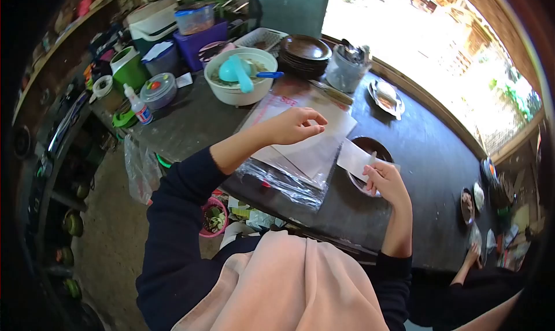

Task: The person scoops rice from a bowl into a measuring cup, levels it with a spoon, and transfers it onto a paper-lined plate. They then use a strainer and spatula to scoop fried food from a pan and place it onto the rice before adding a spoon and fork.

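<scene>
My left hand (295,126) hovers over a stack of white paper sheets (315,149) lying in a clear plastic wrapper (277,181) on the dark table (428,157). Its fingers are loosely curled and grip nothing that I can see. To the right, my right hand (384,181) pinches a single white paper sheet (354,157) by its edge. That sheet lies over a dark round plate (373,145), and it hides part of the plate.
Behind the sheets stand a white bowl with a teal scoop (240,77), stacked dark plates (306,51), a cutlery holder (347,71) and a metal tray (386,97). Jars and tubs crowd the far left. Another person's hand (474,253) is at the lower right.
</scene>
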`<state>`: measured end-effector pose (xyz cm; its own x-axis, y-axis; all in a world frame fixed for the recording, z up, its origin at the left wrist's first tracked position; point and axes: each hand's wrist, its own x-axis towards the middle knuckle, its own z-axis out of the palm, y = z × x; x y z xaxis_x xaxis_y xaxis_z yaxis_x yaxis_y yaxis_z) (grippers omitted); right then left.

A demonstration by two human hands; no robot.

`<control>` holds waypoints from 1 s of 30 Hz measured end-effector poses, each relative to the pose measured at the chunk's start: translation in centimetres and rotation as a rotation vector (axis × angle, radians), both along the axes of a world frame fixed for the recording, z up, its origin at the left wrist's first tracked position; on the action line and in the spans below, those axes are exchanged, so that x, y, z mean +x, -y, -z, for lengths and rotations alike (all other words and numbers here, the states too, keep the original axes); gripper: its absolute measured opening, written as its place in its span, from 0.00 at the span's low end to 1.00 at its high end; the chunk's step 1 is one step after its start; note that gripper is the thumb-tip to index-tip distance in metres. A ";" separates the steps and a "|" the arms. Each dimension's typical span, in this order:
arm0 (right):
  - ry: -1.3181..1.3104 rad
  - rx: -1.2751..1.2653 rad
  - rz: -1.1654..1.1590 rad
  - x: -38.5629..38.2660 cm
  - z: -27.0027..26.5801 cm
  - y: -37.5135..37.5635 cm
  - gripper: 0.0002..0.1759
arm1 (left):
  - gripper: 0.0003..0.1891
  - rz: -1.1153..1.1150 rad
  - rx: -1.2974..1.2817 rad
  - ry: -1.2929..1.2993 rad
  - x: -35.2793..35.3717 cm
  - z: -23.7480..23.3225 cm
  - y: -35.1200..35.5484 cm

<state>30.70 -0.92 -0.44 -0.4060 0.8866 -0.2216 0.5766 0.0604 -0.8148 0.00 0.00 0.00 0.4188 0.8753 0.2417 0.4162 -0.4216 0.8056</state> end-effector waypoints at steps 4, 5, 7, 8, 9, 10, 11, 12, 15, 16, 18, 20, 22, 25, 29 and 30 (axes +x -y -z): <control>-0.085 0.095 -0.141 -7.0 -2.5 0.3 0.08 | 0.11 -0.096 0.141 0.013 -6.1 -1.7 2.4; -0.129 0.186 -0.218 -8.6 -2.9 0.1 0.07 | 0.11 -0.138 0.211 0.043 -7.6 -2.1 2.6; -0.130 0.206 -0.254 -11.9 -4.2 -0.6 0.07 | 0.15 -0.172 0.229 -0.014 -10.8 -3.3 3.0; -0.108 0.373 -0.276 -13.4 -4.6 -1.1 0.08 | 0.17 -0.225 0.369 -0.111 -12.4 -3.3 2.5; -0.089 0.537 -0.295 -15.0 -5.0 -1.7 0.09 | 0.19 -0.277 0.505 -0.210 -13.9 -3.1 2.1; -0.091 0.538 -0.304 -16.7 -5.4 -2.5 0.09 | 0.23 -0.362 0.570 -0.360 -15.2 -2.9 1.8; -0.076 0.667 -0.321 -18.6 -5.9 -3.4 0.12 | 0.23 -0.368 0.567 -0.363 -16.3 -2.6 1.4; -0.059 0.792 -0.336 -20.5 -6.2 -4.4 0.15 | 0.25 -0.372 0.561 -0.438 -17.2 -2.4 0.7; 0.186 1.132 -0.223 -25.4 -5.2 -8.3 0.23 | 0.27 -0.316 0.457 -0.543 -19.4 -1.3 -2.2; 0.222 1.043 -0.216 -26.8 -4.8 -9.4 0.24 | 0.24 -0.265 0.401 -0.450 -20.0 -0.7 -3.1; 0.177 0.717 -0.192 -28.8 -4.0 -11.6 0.25 | 0.20 -0.201 0.441 -0.391 -20.9 0.0 -4.5; 0.248 0.553 -0.148 -30.5 -4.7 -11.3 0.24 | 0.20 -0.170 0.482 -0.391 -21.4 0.0 -5.2; 0.352 0.574 -0.142 -31.5 -3.8 -11.7 0.20 | 0.19 -0.158 0.510 -0.405 -21.7 -0.2 -5.5; 0.359 0.453 -0.086 -32.7 -3.8 -10.9 0.18 | 0.21 -0.122 0.303 -0.400 -21.8 -0.5 -5.3; 0.467 0.400 -0.058 -34.0 -3.5 -9.9 0.16 | 0.20 -0.135 0.410 -0.285 -22.9 0.8 -6.0; 0.481 0.396 -0.023 -34.2 -3.1 -9.7 0.17 | 0.21 -0.148 0.447 -0.256 -23.1 0.8 -5.9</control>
